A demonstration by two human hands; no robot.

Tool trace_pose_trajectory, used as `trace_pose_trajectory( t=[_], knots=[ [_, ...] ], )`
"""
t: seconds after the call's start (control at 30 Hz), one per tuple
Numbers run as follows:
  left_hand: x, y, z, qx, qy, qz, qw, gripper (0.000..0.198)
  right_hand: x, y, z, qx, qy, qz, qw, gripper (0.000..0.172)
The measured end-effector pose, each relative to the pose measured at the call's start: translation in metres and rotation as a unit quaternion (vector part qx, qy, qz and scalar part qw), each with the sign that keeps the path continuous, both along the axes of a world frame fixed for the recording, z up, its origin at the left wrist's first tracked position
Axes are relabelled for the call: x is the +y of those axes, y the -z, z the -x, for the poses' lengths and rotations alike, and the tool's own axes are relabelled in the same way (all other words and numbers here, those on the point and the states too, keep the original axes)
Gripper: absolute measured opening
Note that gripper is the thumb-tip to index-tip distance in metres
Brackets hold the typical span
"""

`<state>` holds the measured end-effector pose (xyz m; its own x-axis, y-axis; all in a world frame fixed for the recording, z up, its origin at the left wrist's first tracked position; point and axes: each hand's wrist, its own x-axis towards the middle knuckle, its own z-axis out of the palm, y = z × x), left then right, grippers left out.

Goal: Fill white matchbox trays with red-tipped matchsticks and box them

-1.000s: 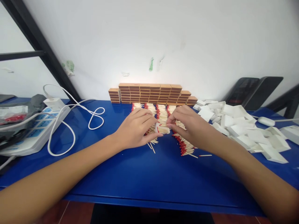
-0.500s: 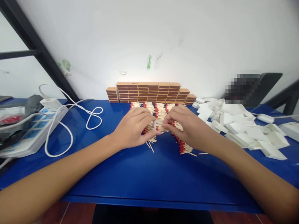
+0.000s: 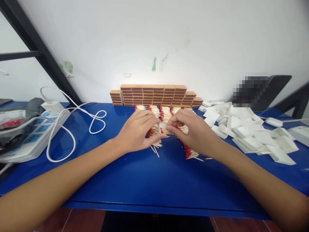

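— Blue table (image 3: 145, 180), and on its right side a big heap of empty trays (image 3: 248, 132), well apart from the hands.
— Closed boxes (image 3: 154, 95) stacked against the wall. I'd say a fair share is done, with plenty left.
— Yes, rows of loose matches (image 3: 166, 114) lie right in front of that stack.
— Left hand (image 3: 138, 130) and right hand (image 3: 193, 130) are both curled, fingertips pinching one tray (image 3: 161, 128) between them, just over the matches.
— How full is it?
— Fingers hide it; I can't tell.
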<state>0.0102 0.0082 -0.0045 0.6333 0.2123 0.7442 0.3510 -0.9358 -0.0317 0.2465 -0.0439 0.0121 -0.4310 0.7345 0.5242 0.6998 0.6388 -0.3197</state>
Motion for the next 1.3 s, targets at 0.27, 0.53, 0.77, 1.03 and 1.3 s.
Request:
trace_pose_trajectory(
  t=[0.27,0.53,0.77,1.03,1.3],
  knots=[
    [0.001,0.0,0.0,0.003,0.0,-0.001,1.0,0.037,0.001,0.0,0.0,-0.002,-0.003,0.0,1.0,0.007],
    [0.001,-0.001,0.001,0.012,0.008,-0.004,1.0,0.037,0.0,-0.008,-0.004,-0.012,-0.025,-0.008,1.0,0.008],
    [0.001,-0.001,0.0,0.03,0.027,-0.01,0.999,0.035,-0.001,-0.008,-0.006,-0.04,-0.058,0.052,0.996,0.013],
    [0.0,-0.001,0.0,0.039,0.033,-0.007,0.999,0.034,0.002,0.001,-0.008,-0.044,-0.083,0.062,0.994,0.013],
    [0.002,0.001,0.0,0.034,0.042,0.004,0.999,0.035,0.0,0.001,-0.007,-0.049,-0.082,0.059,0.994,0.015]
  ],
)
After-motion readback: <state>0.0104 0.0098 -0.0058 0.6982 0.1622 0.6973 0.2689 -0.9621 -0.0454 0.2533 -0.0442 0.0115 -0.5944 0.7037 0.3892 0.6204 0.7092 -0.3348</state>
